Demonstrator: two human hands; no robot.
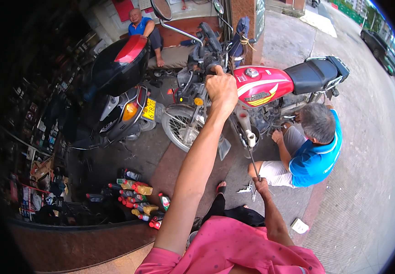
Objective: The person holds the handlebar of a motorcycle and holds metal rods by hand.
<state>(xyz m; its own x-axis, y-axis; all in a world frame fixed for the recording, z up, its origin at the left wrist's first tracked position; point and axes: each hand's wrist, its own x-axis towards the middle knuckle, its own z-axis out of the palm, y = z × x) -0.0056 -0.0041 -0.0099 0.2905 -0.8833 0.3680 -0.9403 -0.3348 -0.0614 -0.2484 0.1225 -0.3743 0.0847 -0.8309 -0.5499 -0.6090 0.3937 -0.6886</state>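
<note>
My left hand (221, 87) is closed on the handlebar grip of a red motorcycle (256, 77). My right hand (261, 184) is closed on a long thin metal rod (254, 162), which runs up to a pale cylindrical piece (251, 139) beside the motorcycle's front section. Whether the rod is joined to that piece I cannot tell. A person in a blue shirt (317, 157) sits low at the engine, with hands near it. Some metal tools (247, 188) lie on the ground left of my right hand.
A dark scooter (106, 116) stands at the left, above several bottles (140, 192) on the ground. Another seated person (138, 28) is on a bench behind. Cluttered shelves (33, 178) line the far left. A white container (299, 225) lies at lower right, and a car (377, 48) is farther off.
</note>
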